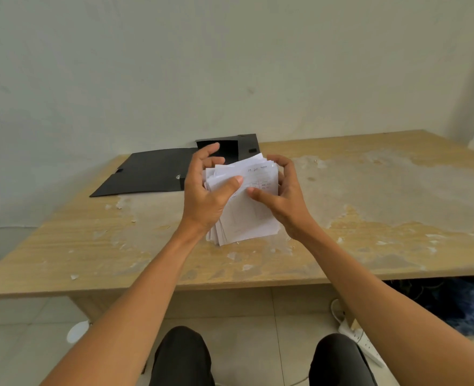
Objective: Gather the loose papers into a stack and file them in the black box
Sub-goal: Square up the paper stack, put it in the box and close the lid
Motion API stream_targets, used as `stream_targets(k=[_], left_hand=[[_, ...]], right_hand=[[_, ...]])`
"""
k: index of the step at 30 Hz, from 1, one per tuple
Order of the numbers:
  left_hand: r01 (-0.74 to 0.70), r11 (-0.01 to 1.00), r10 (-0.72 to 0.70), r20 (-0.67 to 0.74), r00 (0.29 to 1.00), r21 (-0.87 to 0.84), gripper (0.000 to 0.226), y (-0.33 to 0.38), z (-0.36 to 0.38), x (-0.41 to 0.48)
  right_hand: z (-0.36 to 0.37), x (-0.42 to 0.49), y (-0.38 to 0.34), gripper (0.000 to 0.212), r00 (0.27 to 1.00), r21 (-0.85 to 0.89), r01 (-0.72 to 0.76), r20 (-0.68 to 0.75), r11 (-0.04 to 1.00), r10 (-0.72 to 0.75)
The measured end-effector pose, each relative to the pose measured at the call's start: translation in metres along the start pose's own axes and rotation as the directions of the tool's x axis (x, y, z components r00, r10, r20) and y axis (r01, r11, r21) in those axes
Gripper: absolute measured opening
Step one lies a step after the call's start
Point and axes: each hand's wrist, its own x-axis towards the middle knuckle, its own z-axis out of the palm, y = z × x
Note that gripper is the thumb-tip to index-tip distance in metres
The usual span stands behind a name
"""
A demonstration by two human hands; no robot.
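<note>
A loose stack of white papers [247, 215] stands tilted on its lower edge on the worn wooden table [90, 240], its sheets uneven. My left hand [205, 196] grips the stack's left side, thumb across the top sheet. From the right, my right hand [284, 201] holds it with the thumb on the front and the fingers curled over the top corner. Behind the hands lies the black box [227, 147], open, with its flat lid [146, 174] spread out to the left on the table.
A pale wall rises just behind the table's far edge. Peeled patches and small flakes cover the tabletop. Under the table, on the tiled floor, lie a white power strip [361, 344] and a dark blue bundle [458, 305]. My knees show at the bottom.
</note>
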Motion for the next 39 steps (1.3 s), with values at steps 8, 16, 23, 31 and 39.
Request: stream_targets(k=[8, 16, 23, 31, 39], left_hand=[[-0.074, 0.996, 0.079, -0.127, 0.989, 0.041, 0.034, -0.007, 0.002, -0.002], [0.068, 0.989, -0.090, -0.170, 0.981, -0.132, 0.043, -0.006, 0.017, -0.013], [0.016, 0.998, -0.024, -0.127, 0.992, -0.061, 0.063, -0.012, 0.009, -0.011], [-0.229, 0.941, 0.234, 0.009, 0.972, 0.249, 0.022, -0.012, 0.013, -0.005], [-0.003, 0.976, -0.045, -0.215, 0.976, -0.218, 0.021, -0.002, 0.021, -0.009]], right_hand=[[-0.005, 0.006, -0.009, 0.043, 0.999, -0.074, 0.031, -0.021, 0.997, -0.032], [0.005, 0.001, -0.004, 0.047, 0.996, 0.053, -0.088, -0.018, 0.995, 0.089], [-0.006, 0.003, -0.005, 0.059, 1.000, -0.107, -0.004, -0.002, 0.994, 0.004], [-0.007, 0.008, -0.013, 0.025, 0.994, -0.306, 0.104, 0.000, 0.946, -0.109], [-0.009, -0.003, -0.008, 0.062, 0.998, -0.063, -0.045, -0.051, 0.997, 0.042]])
